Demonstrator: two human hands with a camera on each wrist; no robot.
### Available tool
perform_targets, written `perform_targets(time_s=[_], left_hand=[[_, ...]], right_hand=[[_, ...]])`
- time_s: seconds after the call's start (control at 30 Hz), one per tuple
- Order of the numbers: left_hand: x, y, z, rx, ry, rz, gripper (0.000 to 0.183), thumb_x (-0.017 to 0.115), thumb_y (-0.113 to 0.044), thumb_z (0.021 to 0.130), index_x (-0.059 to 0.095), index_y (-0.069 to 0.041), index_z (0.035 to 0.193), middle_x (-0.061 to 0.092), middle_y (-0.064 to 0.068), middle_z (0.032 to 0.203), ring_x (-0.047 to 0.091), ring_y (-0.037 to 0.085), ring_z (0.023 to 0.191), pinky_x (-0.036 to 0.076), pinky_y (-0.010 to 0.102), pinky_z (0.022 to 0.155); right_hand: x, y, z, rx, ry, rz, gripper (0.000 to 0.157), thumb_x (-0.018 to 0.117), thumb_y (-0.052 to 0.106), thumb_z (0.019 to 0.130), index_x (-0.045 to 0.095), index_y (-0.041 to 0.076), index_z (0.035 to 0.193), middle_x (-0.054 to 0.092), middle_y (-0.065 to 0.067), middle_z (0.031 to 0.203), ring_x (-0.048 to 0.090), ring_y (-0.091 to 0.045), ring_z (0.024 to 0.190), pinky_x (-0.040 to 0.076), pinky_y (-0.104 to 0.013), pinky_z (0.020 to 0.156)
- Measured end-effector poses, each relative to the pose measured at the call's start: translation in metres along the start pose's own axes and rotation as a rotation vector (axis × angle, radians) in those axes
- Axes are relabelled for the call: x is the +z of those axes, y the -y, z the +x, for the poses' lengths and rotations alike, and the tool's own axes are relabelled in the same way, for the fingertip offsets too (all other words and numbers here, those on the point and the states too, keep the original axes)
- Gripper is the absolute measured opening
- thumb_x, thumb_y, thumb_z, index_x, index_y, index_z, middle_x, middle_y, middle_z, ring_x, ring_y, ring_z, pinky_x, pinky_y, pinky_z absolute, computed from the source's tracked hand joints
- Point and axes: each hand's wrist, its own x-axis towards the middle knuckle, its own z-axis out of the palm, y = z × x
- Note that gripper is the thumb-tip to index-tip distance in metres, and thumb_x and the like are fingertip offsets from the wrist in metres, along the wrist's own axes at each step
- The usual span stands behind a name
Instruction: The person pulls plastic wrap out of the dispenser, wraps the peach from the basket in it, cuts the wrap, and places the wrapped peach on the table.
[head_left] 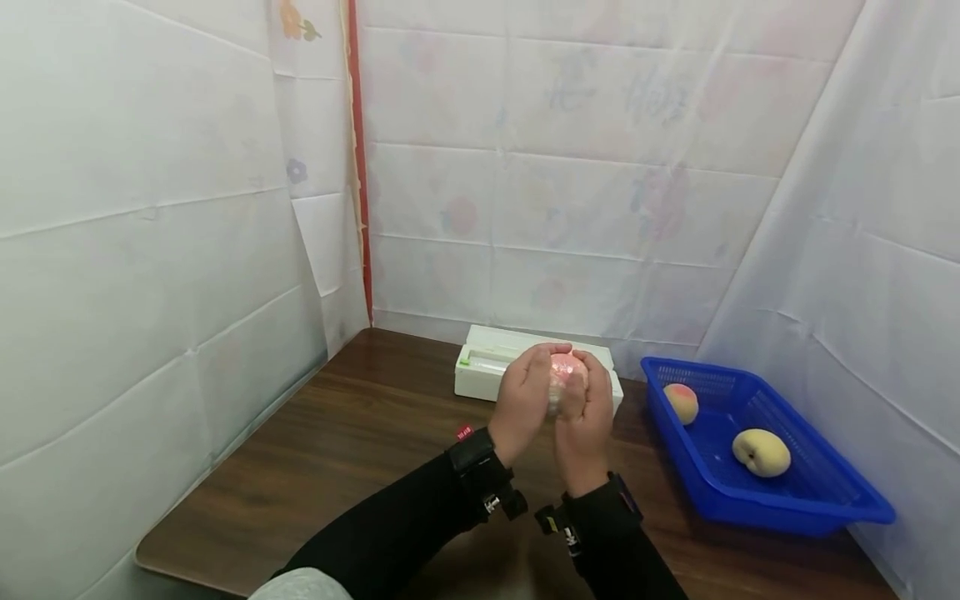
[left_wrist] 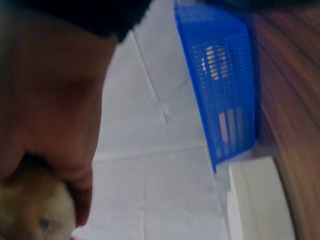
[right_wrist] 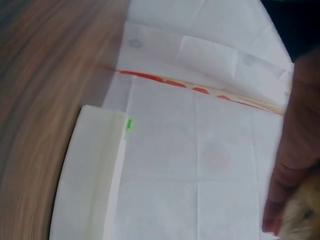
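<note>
Both hands cup a peach in front of a white box, raised above the table. The peach is pink on top and shiny, as if wrapped in clear film. My left hand curls round its left side, my right hand round its right, thumb across the front. Only the peach's pale end shows in the left wrist view, beneath the left fingers. At the right edge of the right wrist view, the peach is partly cut off.
The long white box, its lid raised, holds a clear roll and a green tab. On the right stands a blue basket with two peaches, one pinkish, one pale. White sheets enclose the brown table.
</note>
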Motion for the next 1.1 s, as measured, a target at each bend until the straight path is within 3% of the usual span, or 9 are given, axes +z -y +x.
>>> perform_targets(time_s=[0.13,0.27,0.4,0.53,0.7,0.8,0.93,1.03,1.1], left_hand=[[-0.005,0.001,0.002,0.201,0.142,0.241,0.044,0.037,-0.033,0.117,0.062,-0.013,0.147,0.056,0.008,0.156,0.05,0.02,0.147,0.046,0.046,0.118],[-0.012,0.004,0.004,0.334,0.124,0.34,0.041,0.041,-0.03,0.116,0.07,-0.009,0.136,0.064,0.011,0.144,0.057,0.024,0.14,0.052,0.042,0.112],[-0.018,0.004,0.008,0.204,0.064,0.14,0.041,0.038,-0.03,0.117,0.069,-0.008,0.132,0.066,0.011,0.129,0.066,0.017,0.106,0.059,0.029,0.085],[-0.02,0.002,0.01,0.123,0.04,0.031,0.042,0.035,-0.031,0.118,0.067,-0.008,0.134,0.065,0.014,0.125,0.065,0.015,0.096,0.057,0.024,0.075],[-0.022,0.001,0.011,0.13,0.066,0.088,0.043,0.035,-0.03,0.118,0.066,-0.007,0.137,0.065,0.014,0.132,0.067,0.022,0.109,0.06,0.033,0.086],[-0.027,0.001,0.01,0.116,0.168,0.16,0.047,0.035,-0.037,0.117,0.055,-0.014,0.153,0.056,0.01,0.153,0.058,0.023,0.138,0.055,0.042,0.106],[-0.041,0.001,0.009,0.044,0.312,0.206,0.057,0.045,-0.052,0.112,0.04,-0.026,0.164,0.051,0.003,0.159,0.061,0.021,0.13,0.057,0.04,0.098],[-0.05,0.001,0.008,0.012,0.337,0.216,0.062,0.058,-0.053,0.107,0.044,-0.026,0.162,0.058,0.005,0.148,0.067,0.019,0.106,0.058,0.034,0.078],[-0.055,0.001,0.008,0.015,0.341,0.233,0.063,0.063,-0.049,0.106,0.046,-0.023,0.161,0.059,0.006,0.147,0.069,0.017,0.107,0.059,0.03,0.08]], right_hand=[[-0.009,0.003,0.009,0.147,0.101,0.122,0.047,0.037,0.036,0.117,0.056,0.005,0.146,0.063,-0.015,0.133,0.058,-0.017,0.117,0.047,-0.027,0.098],[-0.016,0.007,0.014,0.194,0.26,0.109,0.054,0.035,0.045,0.116,0.037,0.021,0.163,0.05,-0.009,0.158,0.048,-0.022,0.145,0.041,-0.049,0.117],[-0.02,0.01,0.013,0.073,0.345,-0.034,0.055,0.044,0.037,0.115,0.031,0.027,0.168,0.04,-0.01,0.166,0.046,-0.029,0.148,0.049,-0.055,0.111],[-0.021,0.01,0.012,0.013,0.331,-0.066,0.051,0.054,0.029,0.113,0.044,0.026,0.162,0.049,-0.011,0.159,0.055,-0.027,0.135,0.058,-0.032,0.093],[-0.022,0.007,0.012,0.023,0.33,-0.007,0.048,0.056,0.023,0.112,0.048,0.021,0.159,0.051,-0.012,0.156,0.056,-0.021,0.13,0.053,-0.015,0.089],[-0.027,0.004,0.01,0.057,0.348,0.043,0.048,0.053,0.02,0.113,0.045,0.018,0.161,0.047,-0.012,0.158,0.056,-0.014,0.127,0.054,-0.016,0.087],[-0.037,0.001,0.008,0.09,0.395,0.102,0.05,0.05,0.016,0.114,0.039,0.02,0.163,0.038,-0.009,0.164,0.055,-0.016,0.132,0.053,-0.015,0.091],[-0.045,0.002,0.01,0.097,0.46,0.098,0.057,0.051,0.017,0.113,0.032,0.026,0.167,0.029,-0.006,0.172,0.046,-0.025,0.148,0.05,-0.012,0.099],[-0.05,0.003,0.012,0.092,0.492,0.051,0.063,0.056,0.019,0.112,0.029,0.026,0.169,0.03,-0.007,0.173,0.045,-0.032,0.152,0.048,-0.011,0.101]])
